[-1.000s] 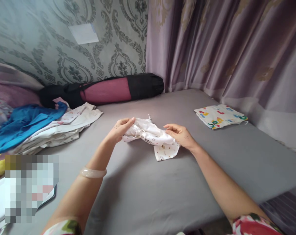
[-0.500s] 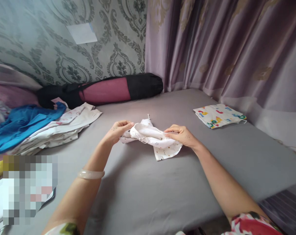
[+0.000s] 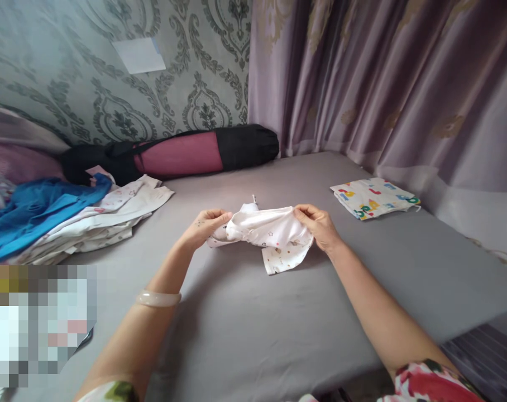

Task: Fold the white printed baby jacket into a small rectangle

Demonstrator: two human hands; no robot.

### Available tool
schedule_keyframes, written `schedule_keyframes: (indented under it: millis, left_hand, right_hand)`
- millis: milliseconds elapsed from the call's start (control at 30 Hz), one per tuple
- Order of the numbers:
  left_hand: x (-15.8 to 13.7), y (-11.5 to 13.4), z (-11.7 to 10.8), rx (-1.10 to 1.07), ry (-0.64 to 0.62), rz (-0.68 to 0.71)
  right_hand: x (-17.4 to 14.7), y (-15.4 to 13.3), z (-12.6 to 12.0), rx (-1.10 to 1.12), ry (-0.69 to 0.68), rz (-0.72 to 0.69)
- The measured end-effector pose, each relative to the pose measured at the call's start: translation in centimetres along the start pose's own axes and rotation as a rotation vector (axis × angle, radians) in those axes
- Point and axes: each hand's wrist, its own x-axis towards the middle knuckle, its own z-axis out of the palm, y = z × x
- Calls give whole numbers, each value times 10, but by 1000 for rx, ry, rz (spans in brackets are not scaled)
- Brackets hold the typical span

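Note:
A small white garment (image 3: 274, 229) with a fine print of stars and dots lies bunched on the grey sheet (image 3: 270, 324), partly lifted between my hands. At its left end my left hand (image 3: 205, 226) pinches the cloth between thumb and fingers. My right hand (image 3: 318, 226) grips the upper right edge, drawing that edge fairly straight. A printed corner hangs down onto the sheet below, and a thin tie pokes up behind. The folds hide what kind of garment it is.
Left lies a pile of pale clothes (image 3: 123, 215) with a blue garment (image 3: 48, 209) on top. A folded cloth with colourful print (image 3: 374, 196) sits to the right. A long black and maroon bag (image 3: 178, 155) rests along the wall, beside purple curtains (image 3: 362, 84).
My right hand has shifted slightly up and right, pulling the garment's edge taut. The opening that showed between my hands is now covered by cloth. My left hand keeps its hold.

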Motion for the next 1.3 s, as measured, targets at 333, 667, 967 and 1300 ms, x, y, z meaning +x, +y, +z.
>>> schedule_keyframes:
  millis: [333, 667, 967, 1300]
  left_hand:
    - [-22, 23, -13, 142, -103, 162]
    - [-94, 117, -44, 401, 300, 578]
    - [-69, 90, -58, 681, 141, 409]
    - [-45, 45, -22, 819, 265, 154]
  right_hand:
    - [9, -16, 5, -190, 40, -167]
    - [-8, -152, 1, -153, -179, -270]
    - [11, -133, 5, -384, -500, -175]
    - [25, -56, 10, -705, -382, -257]
